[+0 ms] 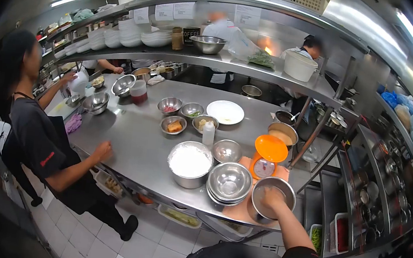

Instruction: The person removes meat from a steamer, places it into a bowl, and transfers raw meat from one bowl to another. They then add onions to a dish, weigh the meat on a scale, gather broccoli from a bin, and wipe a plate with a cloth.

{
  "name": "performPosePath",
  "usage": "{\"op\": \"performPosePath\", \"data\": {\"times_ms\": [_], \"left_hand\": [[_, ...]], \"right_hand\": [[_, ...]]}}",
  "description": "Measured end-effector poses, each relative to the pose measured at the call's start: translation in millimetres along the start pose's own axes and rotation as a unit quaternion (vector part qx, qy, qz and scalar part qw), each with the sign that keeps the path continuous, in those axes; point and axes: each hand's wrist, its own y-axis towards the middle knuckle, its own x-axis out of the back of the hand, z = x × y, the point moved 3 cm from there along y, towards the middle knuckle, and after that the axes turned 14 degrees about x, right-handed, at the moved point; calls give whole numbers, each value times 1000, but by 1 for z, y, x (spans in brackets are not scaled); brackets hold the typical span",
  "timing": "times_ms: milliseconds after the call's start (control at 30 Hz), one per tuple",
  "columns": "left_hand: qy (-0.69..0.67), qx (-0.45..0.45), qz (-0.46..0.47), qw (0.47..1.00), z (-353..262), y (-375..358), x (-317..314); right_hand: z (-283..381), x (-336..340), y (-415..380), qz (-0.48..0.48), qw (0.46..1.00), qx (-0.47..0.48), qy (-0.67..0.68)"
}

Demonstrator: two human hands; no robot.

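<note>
My right hand (273, 198) reaches down into a steel bowl (291, 193) at the counter's front right. Its fingers point into the bowl, and I cannot make out what they hold, if anything. My left hand is out of view. Left of that bowl stands a stack of steel bowls (229, 181). An orange kitchen scale (270, 150) with a round dial sits just behind on an orange cloth (239, 210). Farther left is a deep pot (188, 181) full of white powder. A white squeeze bottle (208, 133) stands behind the pot.
A white plate (225, 112) and small bowls of food (173, 124) lie farther back on the steel counter (136, 141). A shelf (214, 61) spans overhead. One co-worker (39, 125) stands at the left; others work behind the shelf. A rack (361, 197) is at right.
</note>
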Motion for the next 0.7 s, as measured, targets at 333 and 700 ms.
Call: {"op": "performPosePath", "data": {"times_ms": [333,700], "left_hand": [[-292,-168,27,941,-204,-35,155],[-179,-491,105,846,-501,-199,343]], "right_hand": [[-10,-32,8,137,987,-21,82],[-2,5,-24,-58,981,-140,121]]}}
